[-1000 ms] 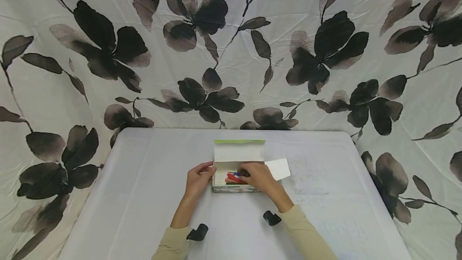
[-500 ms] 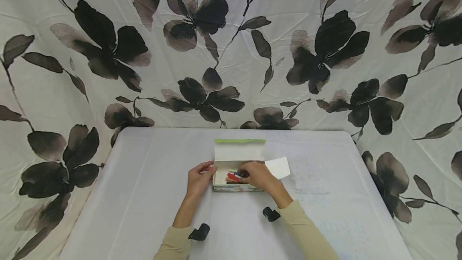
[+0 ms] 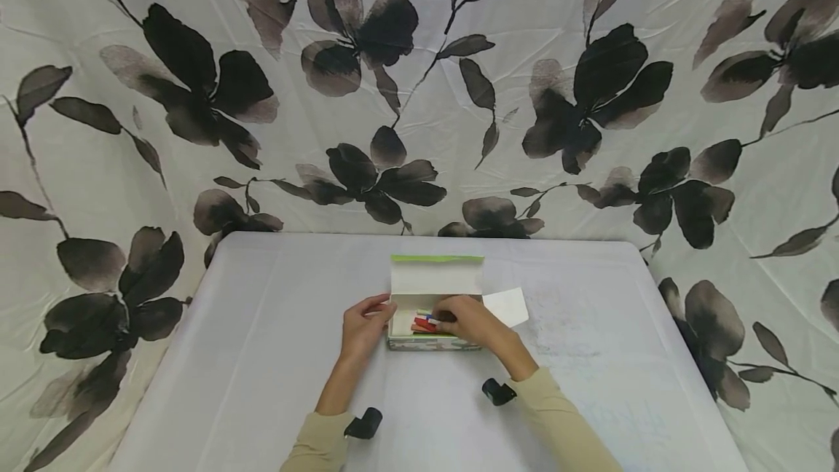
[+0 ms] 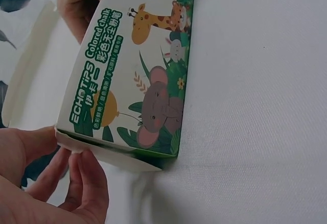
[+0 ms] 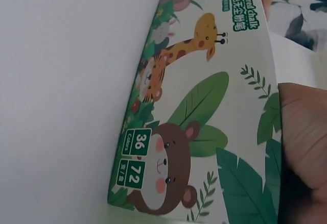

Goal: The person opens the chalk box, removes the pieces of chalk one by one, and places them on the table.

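Note:
A printed cardboard box of colored chalk (image 3: 426, 343) lies on the table with its lid (image 3: 437, 277) raised at the back. My left hand (image 3: 359, 328) is at the box's left end. In the left wrist view its thumb and fingers pinch the end flap (image 4: 117, 157). My right hand (image 3: 468, 320) reaches into the box from the right, its curled fingertips gripping chalk among several chalk sticks (image 3: 424, 324), with red, blue and white ones showing. The right fingertips are hidden behind the box's printed front (image 5: 204, 112) in the right wrist view.
A white side flap (image 3: 506, 304) sticks out from the box's right end, behind my right wrist. The white-covered table (image 3: 275, 312) meets a floral cloth backdrop (image 3: 373, 181). Black wrist cameras (image 3: 364, 424) sit by both sleeves.
The chalk sticks at my right fingertips have shifted slightly inside the box. Both hands stay nearly in place, and the whole view has drifted a little.

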Available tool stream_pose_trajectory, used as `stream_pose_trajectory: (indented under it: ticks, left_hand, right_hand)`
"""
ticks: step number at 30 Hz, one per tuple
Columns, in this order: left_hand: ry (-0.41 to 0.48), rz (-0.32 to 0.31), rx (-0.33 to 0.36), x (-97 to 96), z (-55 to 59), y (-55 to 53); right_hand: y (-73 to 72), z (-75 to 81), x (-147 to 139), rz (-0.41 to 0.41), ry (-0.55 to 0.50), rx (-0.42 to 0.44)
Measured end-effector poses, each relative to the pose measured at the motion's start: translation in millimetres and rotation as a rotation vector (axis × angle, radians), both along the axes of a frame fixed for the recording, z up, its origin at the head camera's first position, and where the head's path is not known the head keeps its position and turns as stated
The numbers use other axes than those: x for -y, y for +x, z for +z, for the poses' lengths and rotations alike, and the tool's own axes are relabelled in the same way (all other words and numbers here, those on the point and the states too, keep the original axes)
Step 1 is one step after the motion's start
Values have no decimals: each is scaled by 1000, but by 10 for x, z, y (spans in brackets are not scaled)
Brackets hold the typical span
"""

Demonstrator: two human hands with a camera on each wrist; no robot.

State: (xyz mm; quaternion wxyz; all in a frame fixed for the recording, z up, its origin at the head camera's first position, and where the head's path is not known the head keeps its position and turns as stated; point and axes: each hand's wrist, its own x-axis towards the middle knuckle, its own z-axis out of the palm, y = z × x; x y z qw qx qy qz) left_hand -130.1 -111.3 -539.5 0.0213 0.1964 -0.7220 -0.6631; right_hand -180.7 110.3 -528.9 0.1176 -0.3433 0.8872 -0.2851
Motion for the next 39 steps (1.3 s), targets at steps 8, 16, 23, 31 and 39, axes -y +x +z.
stream_pose_trajectory:
  ticks: [8, 16, 23, 31, 39]
  left_hand:
    - [-8, -17, -5, -8, -7, 11]
    - [-51, -14, -1, -3, -12, 15]
    - [-71, -14, -5, -1, -15, 27]
    - [-100, -7, 12, -9, -13, 14]
    - [-74, -11, -14, 10, -16, 5]
  right_hand:
    - [-31, 56, -196, -28, -272, 129]
    - [-113, 232, -465, -245, -419, 225]
    - [-191, 306, -700, -344, -502, 299]
    - [-221, 434, -938, -445, -611, 342]
    - [-292, 413, -1193, -547, -664, 368]
